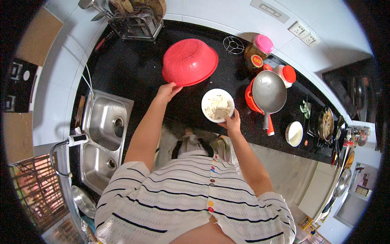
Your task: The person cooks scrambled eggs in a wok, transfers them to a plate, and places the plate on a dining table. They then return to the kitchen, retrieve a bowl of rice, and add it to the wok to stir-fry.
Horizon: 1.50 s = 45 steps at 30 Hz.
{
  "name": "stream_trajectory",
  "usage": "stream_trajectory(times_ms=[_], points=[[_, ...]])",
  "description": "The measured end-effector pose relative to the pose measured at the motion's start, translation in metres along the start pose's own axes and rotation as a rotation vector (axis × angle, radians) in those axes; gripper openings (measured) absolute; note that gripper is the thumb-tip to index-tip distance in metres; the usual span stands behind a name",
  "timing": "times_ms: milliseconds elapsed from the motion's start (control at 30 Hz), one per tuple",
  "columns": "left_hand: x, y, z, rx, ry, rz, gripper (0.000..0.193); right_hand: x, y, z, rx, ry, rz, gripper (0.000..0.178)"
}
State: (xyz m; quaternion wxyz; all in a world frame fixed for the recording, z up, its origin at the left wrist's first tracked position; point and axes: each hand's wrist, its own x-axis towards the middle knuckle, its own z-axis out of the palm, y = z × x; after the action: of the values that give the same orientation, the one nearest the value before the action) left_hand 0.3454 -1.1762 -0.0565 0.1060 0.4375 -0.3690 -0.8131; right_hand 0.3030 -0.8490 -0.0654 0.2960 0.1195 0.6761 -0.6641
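Observation:
My left hand [167, 92] grips the rim of a red plastic basket [189, 61], which is turned bottom side up over the black counter. Whether anything lies under the basket is hidden. In my right hand [232, 123] is a white bowl [206, 113], held by its right side with the fingers round the rim. Cooked white rice [218, 106] partly fills this bowl. It is level with the counter's front edge, to the right of the basket and nearer to me.
A double steel sink [106, 122] lies to the left. On the right are a grey frying pan [269, 91] over a red pan, another bowl [294, 134] and a wok with food [326, 124]. Lidded jars [264, 44], a wire trivet [233, 45] and a utensil rack [136, 24] line the back.

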Motion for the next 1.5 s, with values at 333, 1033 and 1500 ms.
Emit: stream_trajectory(times_ms=[333,1033,1500], points=[[-0.046,-0.031,0.024,0.387,-0.210,0.011,0.029,0.043,-0.007,0.023,0.442,-0.338,0.001,0.058],[-0.273,-0.231,0.332,0.769,-0.679,1.052,0.070,-0.186,0.071,-0.349,0.319,0.116,0.071,0.064],[-0.434,-0.596,0.603,1.477,-1.398,1.086,0.099,-0.297,0.080,-0.744,0.542,0.618,-0.251,0.059]])
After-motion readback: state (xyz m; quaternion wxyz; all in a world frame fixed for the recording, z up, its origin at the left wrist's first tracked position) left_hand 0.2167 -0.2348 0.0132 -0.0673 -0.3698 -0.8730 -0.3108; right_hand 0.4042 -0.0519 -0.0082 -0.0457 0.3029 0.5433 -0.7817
